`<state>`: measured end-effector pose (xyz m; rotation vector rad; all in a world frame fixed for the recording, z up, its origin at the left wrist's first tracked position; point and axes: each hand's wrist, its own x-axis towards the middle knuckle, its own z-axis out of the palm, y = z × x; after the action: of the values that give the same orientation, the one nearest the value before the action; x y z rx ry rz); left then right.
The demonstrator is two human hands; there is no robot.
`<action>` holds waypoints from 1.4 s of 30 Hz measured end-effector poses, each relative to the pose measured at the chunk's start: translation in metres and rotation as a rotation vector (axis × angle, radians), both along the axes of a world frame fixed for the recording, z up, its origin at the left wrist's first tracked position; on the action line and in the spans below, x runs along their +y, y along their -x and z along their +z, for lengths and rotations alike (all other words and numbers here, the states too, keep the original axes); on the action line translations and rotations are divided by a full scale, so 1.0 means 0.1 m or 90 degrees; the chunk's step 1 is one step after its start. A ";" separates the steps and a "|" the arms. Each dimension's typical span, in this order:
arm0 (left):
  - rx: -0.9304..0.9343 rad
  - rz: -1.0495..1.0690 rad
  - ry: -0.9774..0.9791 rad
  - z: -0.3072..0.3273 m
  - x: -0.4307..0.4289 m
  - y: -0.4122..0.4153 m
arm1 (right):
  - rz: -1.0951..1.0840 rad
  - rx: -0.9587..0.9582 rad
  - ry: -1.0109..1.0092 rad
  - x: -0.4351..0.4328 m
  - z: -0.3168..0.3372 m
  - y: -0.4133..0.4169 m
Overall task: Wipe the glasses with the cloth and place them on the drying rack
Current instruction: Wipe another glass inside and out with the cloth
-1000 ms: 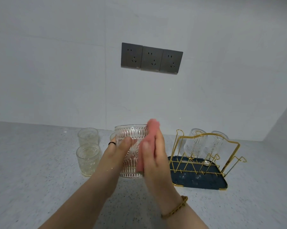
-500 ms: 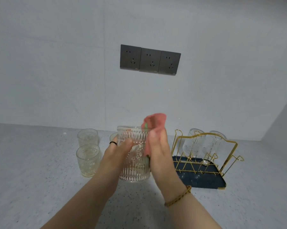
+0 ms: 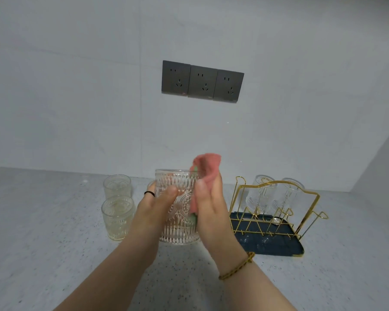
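My left hand (image 3: pixel 154 207) grips a ribbed clear glass (image 3: pixel 177 227) upright above the counter, thumb on its front. My right hand (image 3: pixel 211 205) presses a pink cloth (image 3: pixel 208 168) against the glass's right side, and the cloth's top sticks up over the rim. Two more ribbed glasses (image 3: pixel 117 217) stand at the left, one behind the other (image 3: pixel 117 186). A gold wire drying rack (image 3: pixel 310 196) on a dark blue tray (image 3: pixel 278 245) stands at the right, with two glasses (image 3: pixel 259 195) upside down on its pegs.
The speckled grey counter (image 3: pixel 43 232) meets a white wall behind. Three dark sockets (image 3: pixel 202 81) sit on the wall above. Another wall closes the right side (image 3: pixel 381 162). The rim of a further glass shows behind my left hand (image 3: pixel 150 184).
The cloth has slid up the glass's right side, so that its top now stands above the rim. The glass has stayed in my left hand.
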<state>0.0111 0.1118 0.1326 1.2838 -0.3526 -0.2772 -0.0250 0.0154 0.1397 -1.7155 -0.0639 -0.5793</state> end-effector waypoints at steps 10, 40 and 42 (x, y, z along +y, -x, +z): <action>-0.028 0.098 -0.081 0.02 -0.05 -0.15 | 0.049 0.079 -0.142 0.07 -0.16 0.12; 0.028 -0.129 0.023 -0.02 -0.01 -0.14 | -0.147 -0.077 0.287 0.18 -0.30 0.07; 0.009 -0.126 0.019 -0.03 -0.02 -0.11 | -0.166 -0.097 0.350 0.12 -0.23 0.01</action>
<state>0.0222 0.1097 0.1296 1.2183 -0.4712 -0.4459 -0.0258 0.0277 0.1163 -2.2278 -0.1160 -0.9502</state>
